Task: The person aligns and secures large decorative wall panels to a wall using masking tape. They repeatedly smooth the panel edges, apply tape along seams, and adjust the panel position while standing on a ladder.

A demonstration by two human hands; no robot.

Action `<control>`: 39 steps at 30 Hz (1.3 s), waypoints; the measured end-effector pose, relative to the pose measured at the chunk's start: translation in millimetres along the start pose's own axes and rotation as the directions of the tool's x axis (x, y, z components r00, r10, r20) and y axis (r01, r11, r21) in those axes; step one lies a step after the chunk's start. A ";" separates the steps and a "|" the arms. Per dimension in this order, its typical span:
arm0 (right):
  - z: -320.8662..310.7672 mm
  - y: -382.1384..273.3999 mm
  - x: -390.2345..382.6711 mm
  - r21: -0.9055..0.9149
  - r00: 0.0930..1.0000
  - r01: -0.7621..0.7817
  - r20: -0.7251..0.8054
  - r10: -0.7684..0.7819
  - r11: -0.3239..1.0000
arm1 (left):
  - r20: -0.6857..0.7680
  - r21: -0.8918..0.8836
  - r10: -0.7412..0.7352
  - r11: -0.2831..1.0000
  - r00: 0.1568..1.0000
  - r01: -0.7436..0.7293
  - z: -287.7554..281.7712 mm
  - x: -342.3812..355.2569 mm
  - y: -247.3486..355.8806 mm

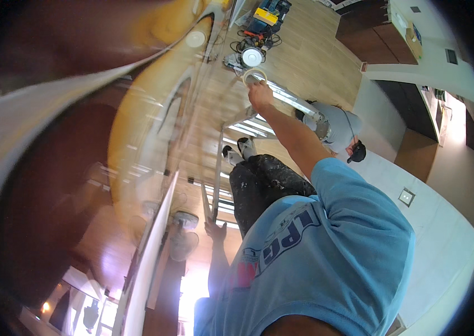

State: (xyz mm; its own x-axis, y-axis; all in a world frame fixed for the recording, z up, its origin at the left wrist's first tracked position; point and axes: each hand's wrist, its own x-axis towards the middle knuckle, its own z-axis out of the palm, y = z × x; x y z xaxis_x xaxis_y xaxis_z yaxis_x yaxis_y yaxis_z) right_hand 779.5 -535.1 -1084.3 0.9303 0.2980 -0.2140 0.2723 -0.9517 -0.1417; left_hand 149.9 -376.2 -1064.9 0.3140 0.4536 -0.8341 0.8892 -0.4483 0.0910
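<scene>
Roll: pale yellow ring, looks like tape (246, 74), top centre of frame, off the floor in the right hand.
Right hand: (260, 96) arm stretched toward upper centre; fingers closed on the roll's near edge.
Left hand: (215, 231) lower centre, at the metal frame's rail; dim there, can't tell if fingers grip or just rest.
Metal frame: ladder-like (218, 168), centre, pale bars running beside the wearer's legs.
Trousers: dark, pale splatter (270, 178), mid-frame; feet just above them.
Tools: white disc (252, 56), just above the roll, plus yellow-and-dark case (266, 16) at top centre, both on the wood-look floor (312, 42).
Co-worker: grey top (335, 126), dark cap, right of the outstretched arm.
Left side: big glossy brown surface (41, 207), blurred, gold band.
Cabinet: dark brown (380, 45), upper right.
</scene>
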 end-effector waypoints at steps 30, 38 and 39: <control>-3.0 6.5 6.4 -0.074 0.992 0.034 0.120 -0.025 0.997 | -0.445 -0.448 -0.285 0.892 0.849 0.064 -30.9 -12.4 123.2; -71.3 5.5 -22.6 0.364 0.985 0.087 0.106 -0.134 0.927 | -0.564 -0.593 0.126 0.626 0.816 -0.506 -51.2 20.1 234.3; -79.0 9.1 -32.9 0.387 0.980 0.156 0.055 -0.192 0.909 | -0.581 -0.619 0.118 0.578 0.806 -0.531 -57.1 24.6 243.9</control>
State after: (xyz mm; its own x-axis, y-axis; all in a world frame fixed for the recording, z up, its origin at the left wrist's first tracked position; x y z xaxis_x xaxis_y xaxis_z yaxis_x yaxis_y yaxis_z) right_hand 770.7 -559.4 -1002.2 0.8461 0.4784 -0.2353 0.2975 -0.7899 -0.5362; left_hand 393.5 -430.4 -1032.1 0.5512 0.7596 -0.3453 0.5532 -0.0229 0.8327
